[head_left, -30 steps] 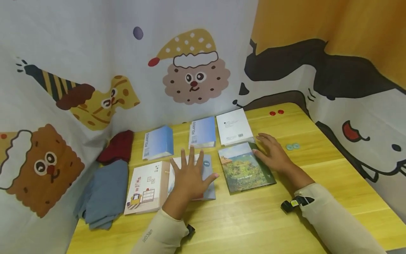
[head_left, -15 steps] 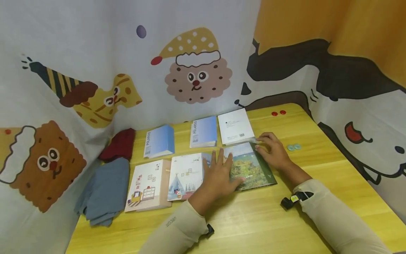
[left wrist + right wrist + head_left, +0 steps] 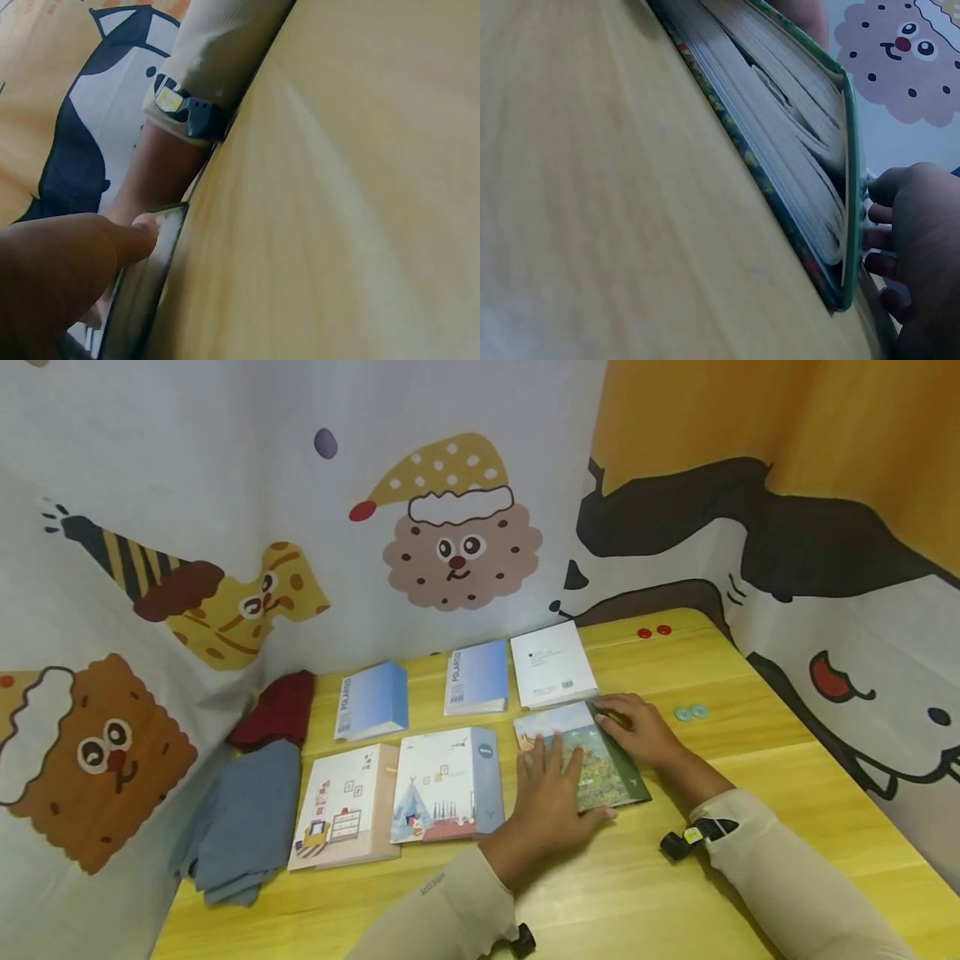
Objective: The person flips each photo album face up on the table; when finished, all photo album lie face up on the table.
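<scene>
Our left hand (image 3: 551,797) has slid off the tent-cover album (image 3: 447,785) and now lies flat, fingers straight, on the green landscape book (image 3: 600,760) at the desk's (image 3: 750,760) middle, while our right hand (image 3: 637,731) curls on its far corner, suggesting we're squaring it.

"POLAROID" reads on spines of both blue albums: left blue album (image 3: 372,700) and middle blue album (image 3: 477,677). Other txt (white box (image 3: 553,663) label, sleeve print) too small to read.
</scene>
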`<action>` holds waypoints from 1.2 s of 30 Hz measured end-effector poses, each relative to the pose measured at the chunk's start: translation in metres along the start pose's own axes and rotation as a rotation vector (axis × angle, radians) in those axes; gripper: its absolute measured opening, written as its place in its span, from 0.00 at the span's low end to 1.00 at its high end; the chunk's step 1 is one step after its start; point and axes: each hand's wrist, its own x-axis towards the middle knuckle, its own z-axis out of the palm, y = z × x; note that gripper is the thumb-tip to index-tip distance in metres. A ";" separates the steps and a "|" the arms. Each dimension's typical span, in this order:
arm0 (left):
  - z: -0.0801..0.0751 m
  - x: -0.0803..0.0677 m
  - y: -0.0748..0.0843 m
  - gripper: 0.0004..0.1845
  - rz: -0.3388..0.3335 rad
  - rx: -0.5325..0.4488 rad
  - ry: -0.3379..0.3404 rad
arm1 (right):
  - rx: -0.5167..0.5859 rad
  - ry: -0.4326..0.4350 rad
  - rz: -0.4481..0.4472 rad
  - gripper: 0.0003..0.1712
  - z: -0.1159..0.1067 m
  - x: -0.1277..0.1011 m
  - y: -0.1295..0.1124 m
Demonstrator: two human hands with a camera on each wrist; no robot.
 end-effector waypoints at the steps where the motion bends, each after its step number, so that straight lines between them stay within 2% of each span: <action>1: 0.003 -0.001 0.000 0.56 0.000 0.007 0.008 | -0.001 -0.005 0.011 0.20 0.001 -0.001 0.000; 10: 0.020 0.002 0.004 0.57 -0.048 0.068 0.030 | 0.017 -0.024 0.052 0.21 0.001 0.000 -0.002; 17: 0.022 0.002 0.004 0.56 -0.041 0.052 0.040 | 0.036 -0.019 0.070 0.20 0.000 0.000 -0.002; 21: 0.025 0.000 0.003 0.56 -0.012 -0.028 0.045 | 0.110 0.037 0.065 0.17 0.001 -0.003 -0.004; 24: 0.024 -0.002 0.002 0.54 0.037 -0.122 0.046 | 0.231 0.096 0.064 0.16 0.000 -0.004 -0.007; 28: 0.023 -0.004 0.002 0.50 0.117 -0.213 0.061 | 0.526 0.143 0.100 0.19 -0.006 -0.007 -0.014; 32: 0.021 -0.005 0.001 0.46 0.203 -0.286 0.076 | 0.842 0.140 0.126 0.22 -0.013 -0.010 -0.022; 36: 0.017 -0.006 0.000 0.43 0.285 -0.356 0.087 | 1.054 0.122 0.086 0.24 -0.016 -0.013 -0.027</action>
